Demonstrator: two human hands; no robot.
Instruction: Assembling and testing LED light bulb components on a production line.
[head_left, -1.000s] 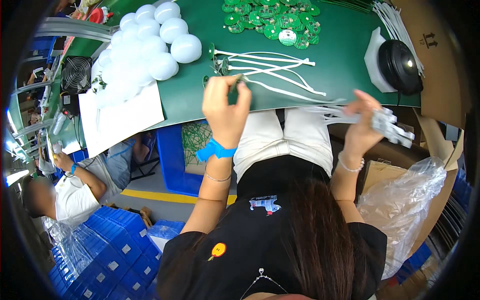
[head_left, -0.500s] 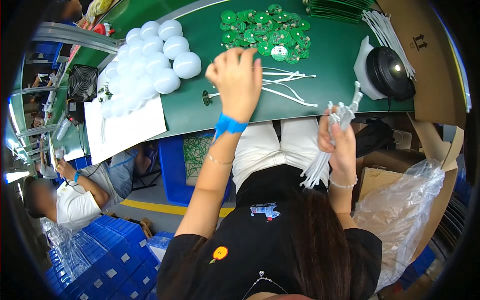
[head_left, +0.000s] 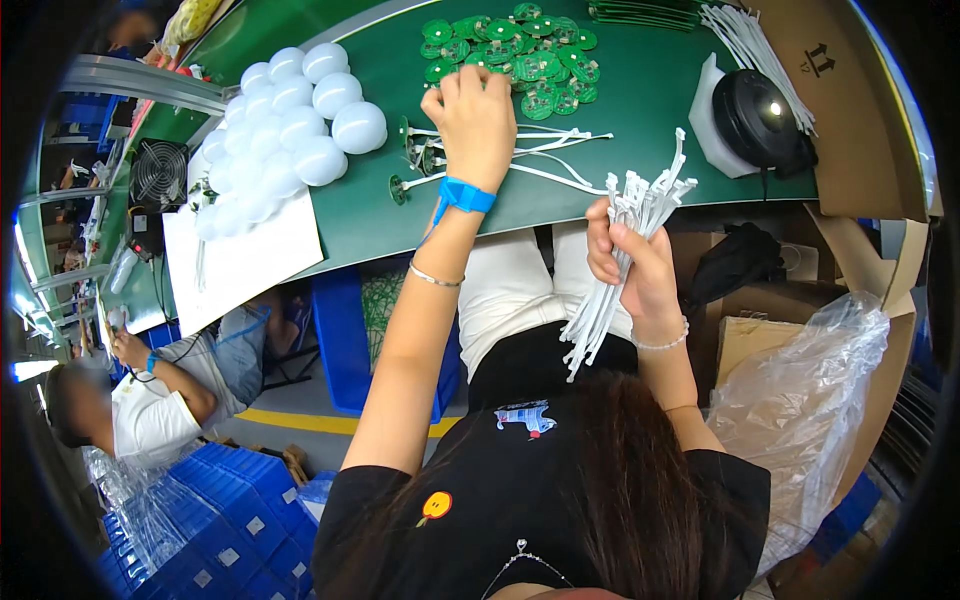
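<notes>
In the head view, the left hand (head_left: 477,125), grip too hidden to tell, overlaps green discs (head_left: 540,66) on the table (head_left: 650,100); the right hand (head_left: 645,262) clasps white cables (head_left: 643,203), with loose wires (head_left: 575,134) between, white globes (head_left: 335,95) left, a black device (head_left: 752,122) right.

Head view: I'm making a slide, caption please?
Right hand holding a bundle of white leads, left hand beside round green circuit boards on a green table.

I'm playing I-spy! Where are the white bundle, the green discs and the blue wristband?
White bundle (head_left: 645,204): head view, on its upper part.
Green discs (head_left: 540,66): head view, on one disc in the pile.
Blue wristband (head_left: 468,196): head view, on its middle.
</notes>
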